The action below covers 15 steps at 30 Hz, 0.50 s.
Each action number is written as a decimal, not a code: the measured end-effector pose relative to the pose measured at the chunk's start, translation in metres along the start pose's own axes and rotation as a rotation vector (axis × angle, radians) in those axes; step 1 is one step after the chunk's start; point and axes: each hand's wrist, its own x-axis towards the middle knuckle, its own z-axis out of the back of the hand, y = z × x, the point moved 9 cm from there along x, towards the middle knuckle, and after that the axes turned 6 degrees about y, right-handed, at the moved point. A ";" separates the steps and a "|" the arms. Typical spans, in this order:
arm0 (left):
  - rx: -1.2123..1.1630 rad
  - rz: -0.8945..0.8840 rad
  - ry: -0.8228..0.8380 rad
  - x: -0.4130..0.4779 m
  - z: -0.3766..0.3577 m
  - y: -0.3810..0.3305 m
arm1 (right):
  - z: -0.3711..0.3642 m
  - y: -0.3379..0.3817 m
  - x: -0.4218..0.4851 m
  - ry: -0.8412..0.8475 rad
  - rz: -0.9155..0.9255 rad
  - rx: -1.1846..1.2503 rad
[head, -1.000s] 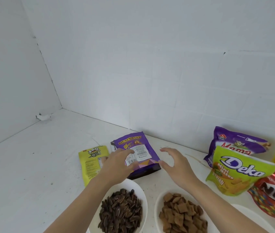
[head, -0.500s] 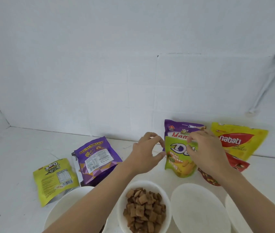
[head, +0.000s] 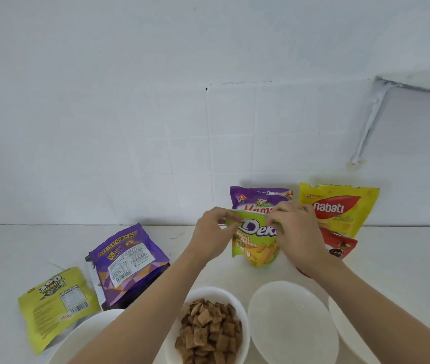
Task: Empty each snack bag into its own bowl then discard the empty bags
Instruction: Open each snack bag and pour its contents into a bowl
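Note:
A green Deka bag [head: 254,244] stands upright on the white counter. My left hand [head: 212,233] pinches its top left corner and my right hand [head: 296,229] pinches its top right edge. Behind it stand a purple Mama bag [head: 257,199], a yellow Nabati bag [head: 340,208] and a red bag [head: 340,244]. In front, a white bowl [head: 242,308] holds brown square snacks, and an empty white bowl [head: 292,321] sits to its right. A purple Mum's Bake bag [head: 127,264] and a yellow-green bag [head: 56,303] lie flat at the left.
Another white bowl [head: 87,334] shows partly under my left forearm, and one more bowl [head: 345,324] is at the lower right under my right forearm. A white tiled wall [head: 156,127] rises right behind the bags.
The view swung right. Both hands left the purple Mum's Bake bag, travelled right to the green Deka bag and took hold of its top edge.

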 end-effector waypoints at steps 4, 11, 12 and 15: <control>0.047 -0.113 -0.083 -0.021 0.048 -0.023 | 0.019 0.033 0.007 -0.115 0.084 0.162; 0.101 -0.211 -0.292 -0.099 0.153 -0.056 | 0.046 0.140 0.017 -0.145 0.282 0.379; 0.117 -0.224 -0.321 -0.113 0.168 -0.060 | 0.048 0.156 0.016 -0.139 0.310 0.400; 0.162 -0.227 -0.394 -0.158 0.209 -0.062 | 0.051 0.205 0.010 -0.117 0.388 0.465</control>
